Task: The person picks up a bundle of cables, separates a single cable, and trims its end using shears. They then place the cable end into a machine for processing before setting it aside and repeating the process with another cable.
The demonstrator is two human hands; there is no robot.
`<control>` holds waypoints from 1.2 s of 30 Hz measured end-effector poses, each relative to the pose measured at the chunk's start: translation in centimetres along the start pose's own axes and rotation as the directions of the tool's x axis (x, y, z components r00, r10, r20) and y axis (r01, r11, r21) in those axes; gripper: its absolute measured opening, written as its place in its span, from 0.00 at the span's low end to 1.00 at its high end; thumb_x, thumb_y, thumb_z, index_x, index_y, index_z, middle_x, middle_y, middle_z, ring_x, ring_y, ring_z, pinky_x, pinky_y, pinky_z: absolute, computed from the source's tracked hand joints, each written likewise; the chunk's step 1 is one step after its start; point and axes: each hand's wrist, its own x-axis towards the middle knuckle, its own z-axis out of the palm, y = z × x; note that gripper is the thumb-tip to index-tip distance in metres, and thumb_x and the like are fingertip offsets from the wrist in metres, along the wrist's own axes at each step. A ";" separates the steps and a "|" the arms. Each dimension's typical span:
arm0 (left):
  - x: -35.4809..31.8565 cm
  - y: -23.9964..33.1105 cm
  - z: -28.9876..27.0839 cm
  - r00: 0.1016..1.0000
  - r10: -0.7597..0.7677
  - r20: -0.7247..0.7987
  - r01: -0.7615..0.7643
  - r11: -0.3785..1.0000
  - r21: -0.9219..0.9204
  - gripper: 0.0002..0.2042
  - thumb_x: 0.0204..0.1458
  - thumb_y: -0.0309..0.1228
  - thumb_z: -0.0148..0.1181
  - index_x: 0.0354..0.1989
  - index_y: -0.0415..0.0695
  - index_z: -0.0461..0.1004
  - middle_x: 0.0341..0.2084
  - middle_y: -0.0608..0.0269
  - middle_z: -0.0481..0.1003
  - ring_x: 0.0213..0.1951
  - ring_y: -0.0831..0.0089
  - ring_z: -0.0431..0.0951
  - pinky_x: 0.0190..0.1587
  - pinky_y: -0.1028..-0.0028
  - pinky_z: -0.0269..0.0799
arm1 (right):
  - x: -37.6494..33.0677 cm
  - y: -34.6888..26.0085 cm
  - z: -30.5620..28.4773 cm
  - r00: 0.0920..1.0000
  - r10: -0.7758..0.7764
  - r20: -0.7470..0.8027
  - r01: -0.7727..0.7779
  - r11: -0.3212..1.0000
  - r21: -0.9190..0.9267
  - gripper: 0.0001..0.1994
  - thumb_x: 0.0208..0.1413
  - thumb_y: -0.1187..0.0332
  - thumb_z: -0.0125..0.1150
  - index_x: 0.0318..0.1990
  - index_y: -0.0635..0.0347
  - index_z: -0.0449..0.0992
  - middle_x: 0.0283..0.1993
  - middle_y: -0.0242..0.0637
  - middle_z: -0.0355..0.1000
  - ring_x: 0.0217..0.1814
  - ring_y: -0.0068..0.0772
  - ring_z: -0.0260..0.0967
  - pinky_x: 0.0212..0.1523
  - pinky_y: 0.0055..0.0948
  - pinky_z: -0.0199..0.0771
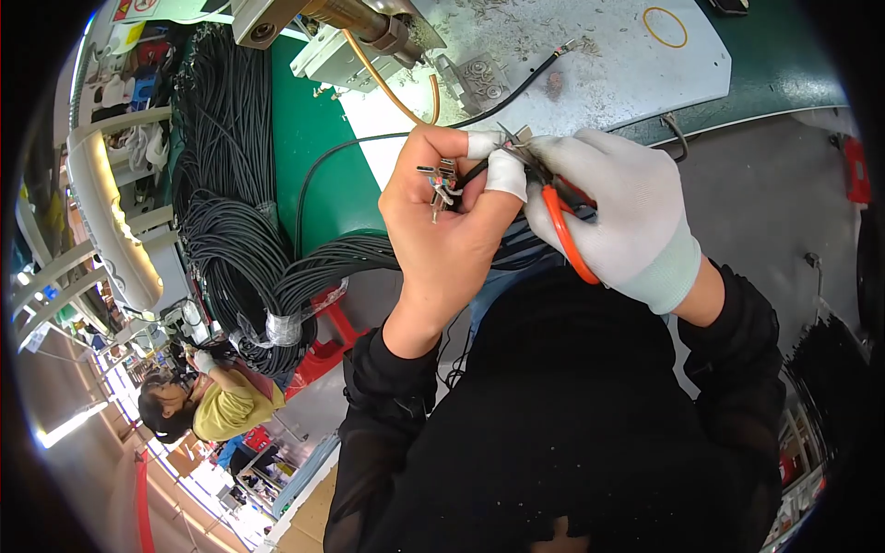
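Observation:
My left hand (438,253) is bare except for white coverings on the thumb and index fingertip. Its fingers are closed around a black cable (474,172), and several metal connector pieces with thin coloured wires (442,184) stick out over the palm. A white glove covers my right hand (631,207), which grips small scissors (567,238) with orange handles. The scissor blades meet a small end pinched between my left thumb and index finger; exactly what they touch is too small to tell.
A metal press tool (373,32) stands over a white board (608,83) strewn with metal scraps. On it lie a black cable with a metal tip (530,81) and a yellow ring (666,28). Thick black cable bundles (226,120) hang at left. Farther off sits a person in yellow (230,405).

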 end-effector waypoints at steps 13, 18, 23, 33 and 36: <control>1.2 -3.7 -4.8 0.917 -0.347 0.195 0.398 0.813 -0.425 0.04 0.52 0.21 0.58 0.35 0.40 0.70 0.19 0.75 0.65 0.18 0.89 0.55 0.20 0.84 0.48 | 1.1 2.0 0.3 0.947 0.163 0.278 -0.238 0.935 0.262 0.11 0.55 0.64 0.54 0.31 0.63 0.73 0.17 0.27 0.64 0.16 0.14 0.60 0.16 0.17 0.59; 4.5 -4.3 -5.3 0.937 -0.319 0.145 0.350 0.837 -0.421 0.06 0.51 0.21 0.58 0.36 0.41 0.71 0.19 0.75 0.65 0.18 0.88 0.55 0.20 0.83 0.47 | 5.8 2.7 0.1 0.859 0.346 0.377 -0.474 0.815 0.333 0.13 0.56 0.62 0.54 0.30 0.64 0.73 0.16 0.29 0.64 0.14 0.16 0.61 0.14 0.17 0.58; 6.8 -3.6 -4.4 0.938 -0.321 0.131 0.346 0.890 -0.298 0.05 0.50 0.22 0.60 0.35 0.41 0.72 0.19 0.75 0.66 0.18 0.88 0.58 0.21 0.84 0.50 | 9.8 6.3 2.0 0.930 -0.296 0.219 0.235 0.935 0.265 0.13 0.57 0.61 0.55 0.31 0.65 0.73 0.15 0.31 0.65 0.12 0.19 0.62 0.13 0.19 0.60; 8.8 -3.5 -5.0 0.961 -0.230 0.152 0.234 0.972 -0.010 0.04 0.46 0.22 0.62 0.29 0.41 0.73 0.19 0.76 0.69 0.21 0.85 0.66 0.25 0.83 0.62 | 10.8 4.6 1.1 0.838 0.195 0.510 -0.474 0.722 0.504 0.11 0.56 0.63 0.57 0.32 0.65 0.73 0.14 0.34 0.66 0.12 0.23 0.64 0.13 0.20 0.62; 8.8 -4.0 -5.2 0.973 -0.184 0.141 0.181 0.983 0.035 0.04 0.46 0.21 0.61 0.29 0.41 0.73 0.19 0.76 0.69 0.22 0.85 0.67 0.26 0.83 0.64 | 11.0 4.7 1.2 0.828 0.224 0.514 -0.494 0.725 0.480 0.11 0.56 0.63 0.57 0.32 0.65 0.72 0.14 0.34 0.66 0.12 0.22 0.63 0.13 0.19 0.62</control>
